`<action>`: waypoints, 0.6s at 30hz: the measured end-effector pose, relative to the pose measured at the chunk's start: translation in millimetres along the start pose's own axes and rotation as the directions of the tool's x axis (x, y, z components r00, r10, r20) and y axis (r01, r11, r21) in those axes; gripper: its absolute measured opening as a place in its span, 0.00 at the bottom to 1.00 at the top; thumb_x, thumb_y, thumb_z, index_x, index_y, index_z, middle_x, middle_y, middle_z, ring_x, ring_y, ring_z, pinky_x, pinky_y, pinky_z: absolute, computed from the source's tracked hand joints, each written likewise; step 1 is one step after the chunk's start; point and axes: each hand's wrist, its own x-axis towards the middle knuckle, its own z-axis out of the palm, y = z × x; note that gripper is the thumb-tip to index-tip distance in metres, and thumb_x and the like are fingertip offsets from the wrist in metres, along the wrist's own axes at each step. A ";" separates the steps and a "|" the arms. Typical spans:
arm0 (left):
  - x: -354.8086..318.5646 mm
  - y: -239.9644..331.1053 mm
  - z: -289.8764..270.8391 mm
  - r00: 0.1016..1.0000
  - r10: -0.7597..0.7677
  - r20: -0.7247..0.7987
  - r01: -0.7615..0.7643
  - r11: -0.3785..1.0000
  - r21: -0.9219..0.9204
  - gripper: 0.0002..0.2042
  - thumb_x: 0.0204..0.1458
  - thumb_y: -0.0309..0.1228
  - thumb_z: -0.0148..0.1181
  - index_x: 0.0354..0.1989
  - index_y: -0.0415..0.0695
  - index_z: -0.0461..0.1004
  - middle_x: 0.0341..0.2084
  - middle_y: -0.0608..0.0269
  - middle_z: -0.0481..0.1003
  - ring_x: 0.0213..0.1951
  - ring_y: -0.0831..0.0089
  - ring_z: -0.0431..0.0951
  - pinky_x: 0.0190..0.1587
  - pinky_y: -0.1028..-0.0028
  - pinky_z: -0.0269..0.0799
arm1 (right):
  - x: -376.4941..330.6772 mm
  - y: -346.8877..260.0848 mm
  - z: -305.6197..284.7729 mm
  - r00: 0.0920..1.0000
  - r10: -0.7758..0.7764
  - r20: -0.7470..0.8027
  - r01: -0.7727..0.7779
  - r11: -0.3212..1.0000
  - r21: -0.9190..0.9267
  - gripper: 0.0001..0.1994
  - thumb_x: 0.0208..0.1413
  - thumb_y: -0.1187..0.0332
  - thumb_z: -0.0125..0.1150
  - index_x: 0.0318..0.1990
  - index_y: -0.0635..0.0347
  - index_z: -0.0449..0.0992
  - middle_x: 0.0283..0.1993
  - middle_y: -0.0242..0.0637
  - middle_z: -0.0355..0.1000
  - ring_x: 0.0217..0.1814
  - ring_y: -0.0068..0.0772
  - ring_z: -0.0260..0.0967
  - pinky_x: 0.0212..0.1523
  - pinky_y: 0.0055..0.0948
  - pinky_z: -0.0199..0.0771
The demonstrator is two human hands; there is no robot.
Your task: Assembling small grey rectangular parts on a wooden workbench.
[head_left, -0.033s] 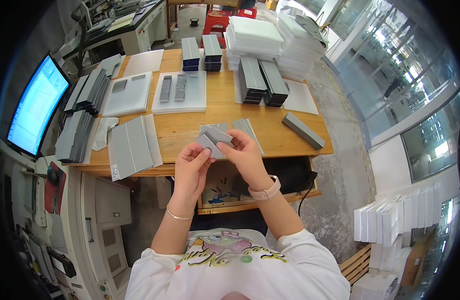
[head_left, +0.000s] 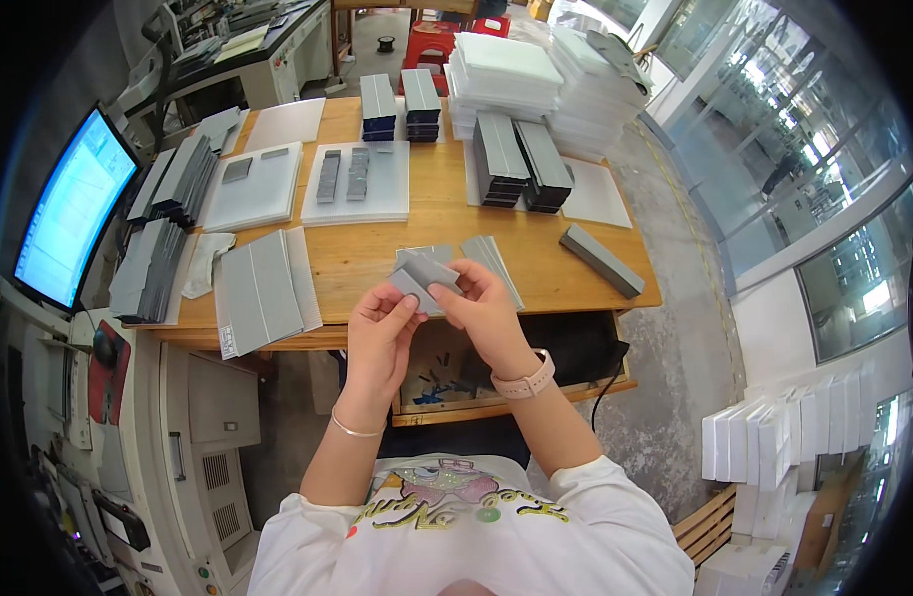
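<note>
Both my hands hold a small bunch of thin grey plates (head_left: 422, 275) just above the front edge of the wooden table (head_left: 377, 256). My left hand (head_left: 380, 326) pinches the bunch from the lower left. From the right, my right hand (head_left: 483, 310), with a pale watch on its wrist, grips the same plates with its fingers. Behind my right hand, more grey plates (head_left: 494, 260) lie fanned out on the table.
A lit monitor (head_left: 64, 204) stands at the left. Two white trays (head_left: 382, 204) (head_left: 250, 194) carry grey pieces. Stacks of dark plates (head_left: 521, 159) (head_left: 392, 104), white foam sheets (head_left: 506, 70), a grey bar (head_left: 600, 260) and grey sheets (head_left: 263, 288) lie around.
</note>
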 end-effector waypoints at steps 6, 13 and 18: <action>2.6 -8.7 4.8 0.996 0.074 -0.047 -0.071 0.995 0.063 0.05 0.46 0.18 0.54 0.31 0.40 0.68 0.26 0.64 0.70 0.29 0.75 0.71 0.35 0.77 0.70 | -2.5 -2.0 -13.4 0.996 0.041 0.077 -0.045 0.998 0.052 0.12 0.48 0.76 0.57 0.41 0.65 0.65 0.27 0.31 0.66 0.25 0.19 0.64 0.25 0.18 0.66; -4.1 2.9 -8.4 0.972 0.194 -0.135 -0.136 0.926 0.353 0.06 0.46 0.16 0.49 0.33 0.39 0.67 0.28 0.63 0.70 0.32 0.74 0.71 0.34 0.76 0.69 | -4.2 5.8 -4.8 0.971 -0.098 0.216 0.124 0.987 -0.107 0.11 0.49 0.77 0.52 0.41 0.67 0.67 0.33 0.37 0.69 0.32 0.22 0.68 0.32 0.21 0.72; 2.5 5.1 -6.5 0.977 0.214 0.009 -0.206 0.929 0.309 0.06 0.46 0.15 0.49 0.32 0.38 0.68 0.33 0.60 0.71 0.34 0.74 0.72 0.36 0.77 0.68 | -10.7 -13.6 -4.1 0.945 -0.221 0.241 0.294 0.898 -0.329 0.12 0.46 0.76 0.54 0.39 0.70 0.67 0.32 0.39 0.70 0.30 0.21 0.68 0.33 0.20 0.71</action>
